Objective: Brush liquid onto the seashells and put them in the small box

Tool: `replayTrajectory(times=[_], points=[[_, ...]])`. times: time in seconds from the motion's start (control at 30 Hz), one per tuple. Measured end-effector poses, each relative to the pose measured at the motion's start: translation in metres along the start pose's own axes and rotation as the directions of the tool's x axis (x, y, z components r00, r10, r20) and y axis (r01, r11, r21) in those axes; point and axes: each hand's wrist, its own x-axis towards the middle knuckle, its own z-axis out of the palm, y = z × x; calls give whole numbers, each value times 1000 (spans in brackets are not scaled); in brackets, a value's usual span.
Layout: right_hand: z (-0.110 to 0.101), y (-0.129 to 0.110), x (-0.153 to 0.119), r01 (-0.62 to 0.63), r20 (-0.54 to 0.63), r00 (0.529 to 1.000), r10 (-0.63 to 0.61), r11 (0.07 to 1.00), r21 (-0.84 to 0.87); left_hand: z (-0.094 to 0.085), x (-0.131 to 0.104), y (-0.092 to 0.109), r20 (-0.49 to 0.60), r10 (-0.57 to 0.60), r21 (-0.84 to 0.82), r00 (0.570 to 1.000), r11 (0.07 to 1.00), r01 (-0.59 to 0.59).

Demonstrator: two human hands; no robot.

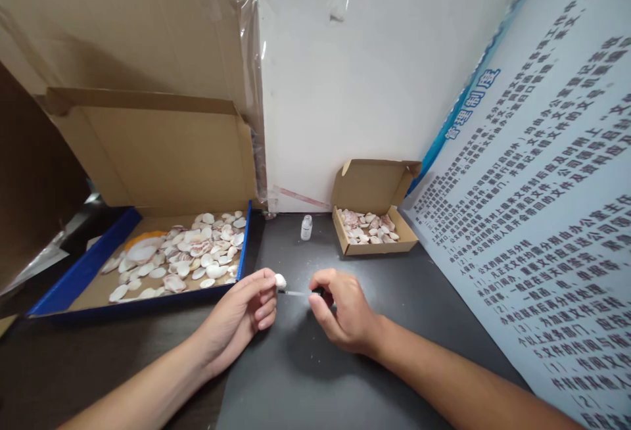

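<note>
— So, noticing what around the fingers (259, 277)?
— To their left, a big blue box (64, 292) with shells (190, 246); beyond them, rightward, a smaller brown box (379, 248), likewise holding some. Straight ahead, a small bottle (306, 228).
— And gripping what?
— In the curled right hand (348, 308), a thin brush (294, 294). In the left hand (240, 308), pinched at the fingers' ends, a white shell (280, 281), right by the brush's tip. Can't tell if touching.

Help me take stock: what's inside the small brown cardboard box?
The small brown cardboard box holds a heap of white and pinkish-brown seashells. The upper ones cover whatever lies beneath, so that part cannot be seen.
</note>
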Motion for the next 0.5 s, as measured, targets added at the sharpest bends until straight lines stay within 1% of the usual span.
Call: replayTrajectory(times=[0.07,0.17,0.3,0.33,0.4,0.5], points=[[0,1,0,15,-7,1000,-15,1000,-21,0,0,0,-3,2,0,1000,1000,-2],[0,1,0,-25,-36,999,24,999,-48,1,0,0,-4,6,1,1000,1000,-6],[0,0,0,31,-48,998,-30,999,13,1,0,0,-22,2,-3,1000,1000,-2],[1,0,0,21,-41,999,-20,1000,18,1,0,0,-24,1,-5,1000,1000,-2],[2,2,-1,-53,-27,998,54,998,32,1,0,1,-26,1,-11,1000,1000,-1],[3,7,-1,-172,-25,984,177,977,129,0,1,2,-34,2,-31,999,1000,-3]])
